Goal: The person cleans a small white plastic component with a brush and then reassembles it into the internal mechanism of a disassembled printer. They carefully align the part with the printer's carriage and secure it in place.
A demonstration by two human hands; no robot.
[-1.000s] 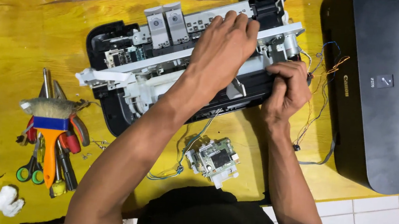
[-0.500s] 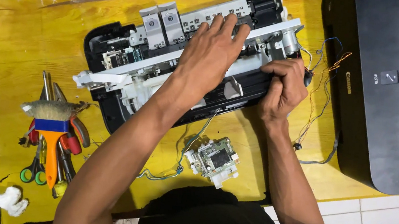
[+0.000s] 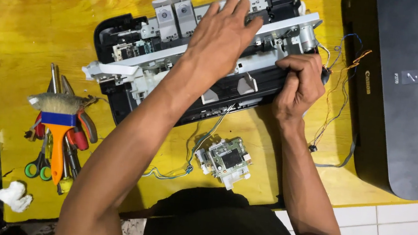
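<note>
While the left hand point(image 3: 223, 35) lies spread flat across the top of the stripped printer mechanism point(image 3: 194, 63), fingers splayed and pressing it down onto the yellow desk point(image 3: 31, 18), the right hand point(image 3: 299, 86) is curled closed around the mechanism's near right end, just beside the loose coloured wires point(image 3: 335, 90). What it pinches there I cannot tell. To my eye the work goes best with the flat palm holding the frame steady, so the gripping fingers can work without dragging the wires. Between the forearms lies a small circuit board point(image 3: 227, 160); well out beyond the left elbow sits a brush point(image 3: 57, 111) atop pliers and scissors point(image 3: 38, 166). Past the right hand rests a black printer cover point(image 3: 408, 114).
</note>
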